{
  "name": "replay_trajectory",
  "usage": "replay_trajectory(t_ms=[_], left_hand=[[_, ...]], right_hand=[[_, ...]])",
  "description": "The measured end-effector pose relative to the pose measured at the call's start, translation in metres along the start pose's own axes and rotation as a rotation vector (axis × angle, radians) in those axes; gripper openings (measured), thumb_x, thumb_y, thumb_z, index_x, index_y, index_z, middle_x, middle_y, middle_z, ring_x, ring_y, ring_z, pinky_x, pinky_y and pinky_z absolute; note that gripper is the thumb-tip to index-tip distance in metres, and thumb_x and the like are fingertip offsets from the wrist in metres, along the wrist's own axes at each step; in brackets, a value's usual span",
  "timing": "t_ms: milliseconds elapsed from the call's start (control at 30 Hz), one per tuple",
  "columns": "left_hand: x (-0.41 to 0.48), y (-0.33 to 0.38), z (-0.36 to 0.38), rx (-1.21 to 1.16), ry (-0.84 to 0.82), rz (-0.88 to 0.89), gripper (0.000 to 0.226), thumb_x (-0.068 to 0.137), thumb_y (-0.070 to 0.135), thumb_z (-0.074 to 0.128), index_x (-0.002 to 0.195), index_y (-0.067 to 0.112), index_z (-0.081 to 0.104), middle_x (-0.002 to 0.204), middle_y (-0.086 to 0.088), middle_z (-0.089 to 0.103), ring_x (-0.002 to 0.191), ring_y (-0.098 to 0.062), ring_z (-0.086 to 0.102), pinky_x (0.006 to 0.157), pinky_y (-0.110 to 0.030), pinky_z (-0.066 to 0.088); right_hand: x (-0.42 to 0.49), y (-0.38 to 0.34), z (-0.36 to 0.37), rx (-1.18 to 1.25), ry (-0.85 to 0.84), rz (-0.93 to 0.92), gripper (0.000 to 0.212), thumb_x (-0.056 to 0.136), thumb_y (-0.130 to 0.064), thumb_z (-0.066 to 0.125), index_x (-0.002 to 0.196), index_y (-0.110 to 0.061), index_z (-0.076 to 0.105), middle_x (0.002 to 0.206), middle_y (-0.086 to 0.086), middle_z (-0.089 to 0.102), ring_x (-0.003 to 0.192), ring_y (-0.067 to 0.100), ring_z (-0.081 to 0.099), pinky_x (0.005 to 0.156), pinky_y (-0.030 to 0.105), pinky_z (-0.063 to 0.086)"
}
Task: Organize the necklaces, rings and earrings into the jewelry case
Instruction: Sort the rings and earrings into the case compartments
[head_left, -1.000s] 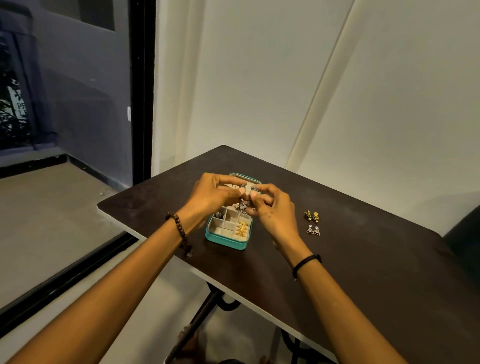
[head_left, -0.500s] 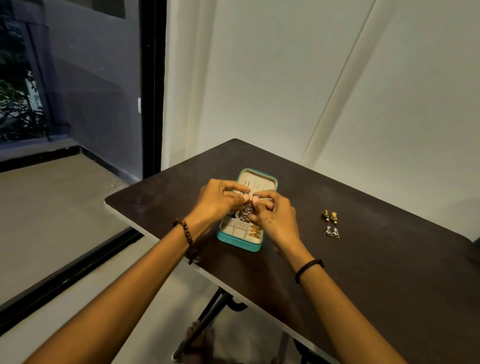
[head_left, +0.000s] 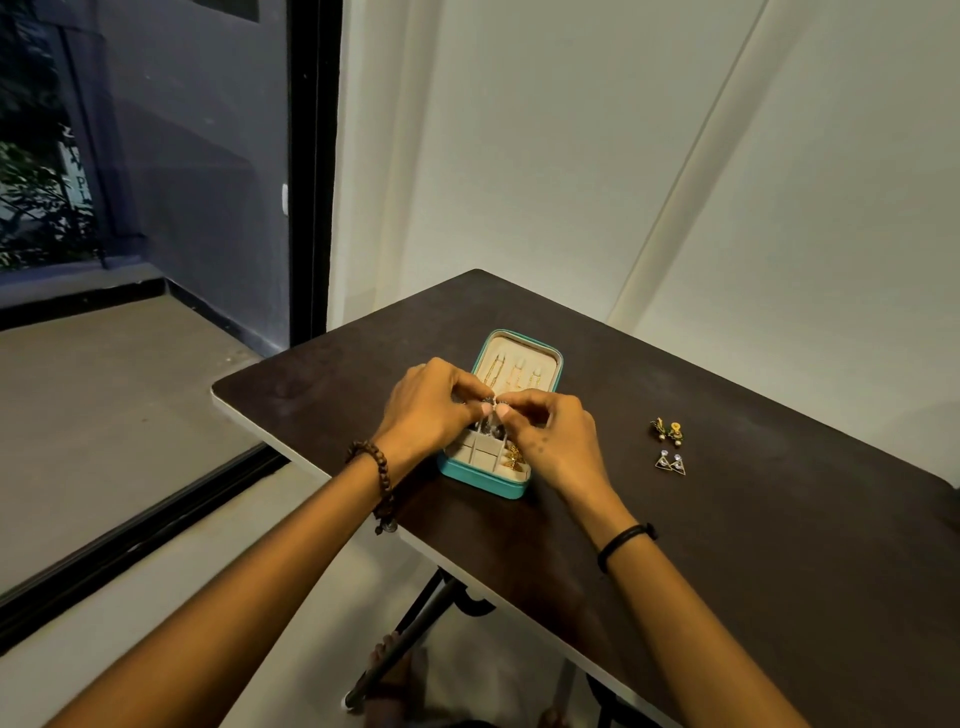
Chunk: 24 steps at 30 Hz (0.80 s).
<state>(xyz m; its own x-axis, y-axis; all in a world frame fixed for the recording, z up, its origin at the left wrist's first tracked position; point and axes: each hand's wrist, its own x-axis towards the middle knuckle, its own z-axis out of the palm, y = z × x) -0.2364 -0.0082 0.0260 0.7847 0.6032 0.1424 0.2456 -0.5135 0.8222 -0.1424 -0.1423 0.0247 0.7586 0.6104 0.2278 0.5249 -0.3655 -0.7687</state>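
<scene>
head view: a person's left hand and right hand meet above an open teal jewelry case on a dark brown table. the fingers of both hands are curled in, and thumbs and forefingers come together tip to tip to pinch a small dark piece that hangs over the middle of the case. it is too small to tell whether it is an earring or a pendant.

the case stands near the table's near-left edge, with its lid laid back flat towards the wall. thin gold chains hang in rows inside the pale lid. the lower half is split into small cream compartments, and gold pieces lie in the one at the right, just beside the right hand's heel. the hands hide the rest of the tray.

two pairs of earrings lie on the bare table well to the right of the case: gold drop earrings farther from the person and triangular earrings just beside them, nearer the person. neither pair touches the case or a hand.

a brown beaded bracelet circles the left wrist, a black band the right. a white wall rises behind the table, and a black-framed glass door stands at left.
</scene>
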Motion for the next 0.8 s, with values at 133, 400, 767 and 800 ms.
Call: replay_trajectory(t_ms=[133, 400, 767, 800], left_hand=[[-0.003, -0.001, 0.003, 0.105, -0.019, 0.017, 0.023, 0.09, 0.029, 0.072, 0.113, 0.028, 0.073, 0.118, 0.001, 0.07, 0.101, -0.014, 0.068, 0.077, -0.037, 0.062], [-0.012, -0.003, 0.007, 0.134, -0.013, 0.051, 0.036, 0.08, 0.034, 0.082, 0.114, 0.032, 0.07, 0.11, 0.01, 0.072, 0.102, -0.009, 0.063, 0.08, -0.031, 0.058], [-0.032, -0.013, 0.009, 0.303, 0.041, -0.114, 0.031, 0.076, 0.056, 0.078, 0.083, 0.026, 0.073, 0.096, 0.009, 0.074, 0.088, -0.008, 0.067, 0.071, -0.031, 0.06], [-0.032, -0.012, 0.009, 0.304, 0.033, -0.113, 0.029, 0.078, 0.054, 0.078, 0.086, 0.026, 0.075, 0.098, 0.008, 0.075, 0.089, -0.008, 0.067, 0.071, -0.03, 0.06]], right_hand=[[-0.001, 0.002, 0.0, -0.014, -0.02, 0.013, 0.012, 0.095, -0.014, 0.068, 0.105, -0.018, 0.074, 0.096, -0.009, 0.066, 0.079, -0.004, 0.06, 0.054, 0.002, 0.044], [-0.003, 0.003, 0.002, -0.057, -0.056, 0.007, 0.007, 0.096, -0.015, 0.066, 0.102, -0.016, 0.07, 0.109, -0.002, 0.065, 0.08, -0.003, 0.059, 0.048, 0.004, 0.044], [0.019, 0.002, -0.004, -0.362, -0.158, -0.327, 0.03, 0.095, -0.006, 0.06, 0.113, -0.026, 0.073, 0.117, 0.002, 0.062, 0.108, 0.015, 0.059, 0.092, 0.034, 0.056], [0.022, 0.001, -0.006, -0.402, -0.209, -0.328, 0.033, 0.095, -0.004, 0.059, 0.115, -0.026, 0.073, 0.117, 0.004, 0.06, 0.11, 0.019, 0.058, 0.092, 0.037, 0.056]])
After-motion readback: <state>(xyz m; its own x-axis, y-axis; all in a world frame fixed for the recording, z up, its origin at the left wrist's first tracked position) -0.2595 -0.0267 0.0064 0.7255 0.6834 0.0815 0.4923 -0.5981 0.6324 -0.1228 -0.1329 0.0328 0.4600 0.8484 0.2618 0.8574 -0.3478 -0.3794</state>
